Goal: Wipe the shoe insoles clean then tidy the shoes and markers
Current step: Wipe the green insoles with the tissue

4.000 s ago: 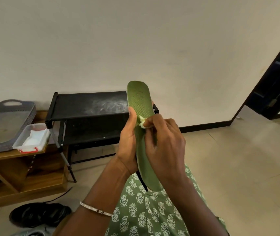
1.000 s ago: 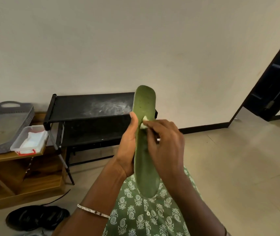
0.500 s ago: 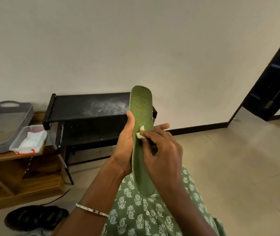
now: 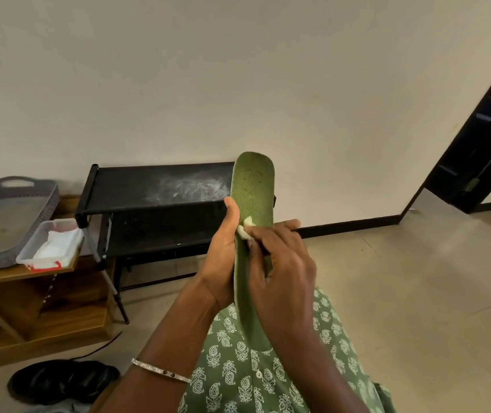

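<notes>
Far left I see a grey plastic basket tray (image 4: 5, 216) and a clear plastic tub of white wipes (image 4: 26, 257) on the low wooden table (image 4: 5, 275). There are black shoes (image 4: 62, 380) on the floor below and a black metal rack (image 4: 136, 186) beside them. The left hand (image 4: 220, 263) grips the long green fabric insole (image 4: 253, 192) upright above the lap, fingers wrapped behind it. The right hand (image 4: 283, 263) pinches a small white wipe (image 4: 245, 232) against its face.

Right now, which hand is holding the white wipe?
The right hand: it pinches the white wipe against the green insole, while the left hand only grips the insole's edge.
</notes>
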The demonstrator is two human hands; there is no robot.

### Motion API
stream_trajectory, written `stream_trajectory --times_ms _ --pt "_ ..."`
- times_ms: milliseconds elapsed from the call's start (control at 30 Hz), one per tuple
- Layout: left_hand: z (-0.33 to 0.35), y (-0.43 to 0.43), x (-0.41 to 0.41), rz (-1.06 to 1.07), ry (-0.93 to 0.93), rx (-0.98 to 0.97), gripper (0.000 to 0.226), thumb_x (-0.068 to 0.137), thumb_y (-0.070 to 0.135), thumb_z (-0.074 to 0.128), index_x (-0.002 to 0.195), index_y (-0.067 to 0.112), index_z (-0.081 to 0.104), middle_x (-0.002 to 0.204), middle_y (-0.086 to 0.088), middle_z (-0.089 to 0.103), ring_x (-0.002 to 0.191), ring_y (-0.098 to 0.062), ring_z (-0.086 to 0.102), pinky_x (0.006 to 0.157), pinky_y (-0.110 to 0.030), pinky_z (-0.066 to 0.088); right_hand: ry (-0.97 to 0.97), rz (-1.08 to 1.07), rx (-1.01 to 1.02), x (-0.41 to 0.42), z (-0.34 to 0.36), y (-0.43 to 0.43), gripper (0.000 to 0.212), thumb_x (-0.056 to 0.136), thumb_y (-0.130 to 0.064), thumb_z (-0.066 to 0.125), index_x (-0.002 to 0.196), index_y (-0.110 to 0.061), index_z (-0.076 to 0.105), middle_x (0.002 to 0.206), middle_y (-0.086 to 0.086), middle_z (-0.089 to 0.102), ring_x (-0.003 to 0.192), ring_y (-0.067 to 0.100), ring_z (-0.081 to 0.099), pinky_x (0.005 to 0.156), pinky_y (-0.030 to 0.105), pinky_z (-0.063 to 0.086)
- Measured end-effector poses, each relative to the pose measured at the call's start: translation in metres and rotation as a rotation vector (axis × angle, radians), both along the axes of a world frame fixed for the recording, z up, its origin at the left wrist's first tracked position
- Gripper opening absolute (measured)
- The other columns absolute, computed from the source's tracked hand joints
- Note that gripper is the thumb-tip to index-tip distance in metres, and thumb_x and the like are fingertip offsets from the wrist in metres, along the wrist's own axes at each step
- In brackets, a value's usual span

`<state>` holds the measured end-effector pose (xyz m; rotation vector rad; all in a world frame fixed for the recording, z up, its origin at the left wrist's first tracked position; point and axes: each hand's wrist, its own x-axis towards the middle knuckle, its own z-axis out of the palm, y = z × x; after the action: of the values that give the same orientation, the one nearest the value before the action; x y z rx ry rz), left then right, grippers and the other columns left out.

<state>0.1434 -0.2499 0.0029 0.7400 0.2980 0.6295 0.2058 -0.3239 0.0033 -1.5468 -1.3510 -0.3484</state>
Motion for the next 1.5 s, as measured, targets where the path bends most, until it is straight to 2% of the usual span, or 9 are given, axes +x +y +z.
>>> stream_trajectory --times_ms 200,300,433,600,767,933,1167,1267,1500 --pt "-0.002 0.002 0.002 -0.007 -0.002 -0.001 0.103 0.087 0.082 0.031 0.138 -0.005 0.052 0.142 -0.025 0.053 0.135 -0.035 0.05 0.117 -0.048 0.035 0.025 0.025 0.016 0.015 0.0 0.007 0.021 0.089 -0.006 0.068 0.109 -0.011 0.074 0.102 0.001 0.07 0.096 0.015 0.063 0.082 0.032 0.055" --pt "-0.001 0.0 0.005 0.091 -0.021 -0.028 0.083 0.091 0.075 0.036 0.123 0.005 0.066 0.118 -0.02 0.066 0.114 -0.029 0.064 0.103 -0.042 0.051 0.035 -0.011 0.034 0.018 0.001 0.013 0.021 0.091 -0.007 0.065 0.111 -0.01 0.074 0.104 0.004 0.067 0.095 0.017 0.063 0.08 0.032 0.055" --pt "0.003 0.001 0.0 0.04 -0.022 -0.061 0.107 0.084 0.087 0.023 0.138 0.0 0.055 0.139 -0.03 0.053 0.128 -0.037 0.055 0.11 -0.049 0.043 0.007 0.013 -0.029 0.003 -0.011 0.003 0.022 0.089 -0.008 0.069 0.11 -0.011 0.073 0.105 0.002 0.069 0.096 0.012 0.061 0.082 0.028 0.054" --pt "0.011 0.008 -0.008 0.192 -0.104 -0.068 0.099 0.088 0.083 0.013 0.102 0.012 0.08 0.12 -0.017 0.07 0.102 -0.033 0.065 0.074 -0.035 0.051 0.052 0.139 -0.08 -0.011 -0.027 -0.029 0.02 0.09 -0.02 0.065 0.108 -0.017 0.073 0.103 -0.007 0.069 0.091 0.005 0.062 0.077 0.022 0.054" --pt "0.01 0.005 -0.006 0.158 -0.124 -0.074 0.103 0.085 0.086 0.013 0.102 0.009 0.079 0.117 -0.015 0.071 0.106 -0.029 0.061 0.086 -0.036 0.049 0.021 0.14 -0.067 -0.004 -0.013 -0.019 0.019 0.087 -0.011 0.072 0.105 -0.017 0.076 0.101 -0.005 0.071 0.093 0.008 0.062 0.08 0.02 0.051" --pt "0.007 0.0 -0.001 0.121 -0.079 -0.05 0.112 0.082 0.089 0.017 0.13 -0.002 0.061 0.117 -0.023 0.069 0.109 -0.032 0.065 0.104 -0.045 0.047 0.004 0.076 -0.069 0.005 -0.004 0.006 0.02 0.09 -0.01 0.067 0.107 -0.017 0.075 0.104 -0.004 0.071 0.096 0.01 0.061 0.083 0.027 0.052" --pt "0.015 0.004 -0.015 0.242 -0.141 -0.056 0.1 0.087 0.084 0.01 0.099 0.014 0.081 0.115 -0.014 0.072 0.104 -0.027 0.059 0.079 -0.033 0.051 0.0 0.154 -0.139 -0.007 -0.021 -0.031 0.018 0.09 -0.019 0.066 0.107 -0.018 0.073 0.101 -0.009 0.069 0.093 0.005 0.058 0.078 0.018 0.048" --pt "0.016 0.005 -0.015 0.313 -0.182 -0.054 0.096 0.09 0.081 0.01 0.1 0.016 0.08 0.126 -0.015 0.067 0.114 -0.032 0.06 0.087 -0.036 0.048 0.004 0.108 -0.128 0.001 -0.023 -0.036 0.02 0.09 -0.029 0.061 0.104 -0.023 0.074 0.101 -0.014 0.067 0.099 0.008 0.052 0.081 0.022 0.044" --pt "0.017 0.011 -0.016 0.346 -0.127 -0.027 0.086 0.092 0.078 0.02 0.11 0.018 0.078 0.13 -0.013 0.066 0.127 -0.027 0.059 0.112 -0.046 0.041 0.208 0.14 -0.117 0.008 -0.018 -0.026 0.023 0.088 -0.008 0.071 0.107 -0.021 0.075 0.106 -0.013 0.062 0.097 0.004 0.06 0.071 0.015 0.051"
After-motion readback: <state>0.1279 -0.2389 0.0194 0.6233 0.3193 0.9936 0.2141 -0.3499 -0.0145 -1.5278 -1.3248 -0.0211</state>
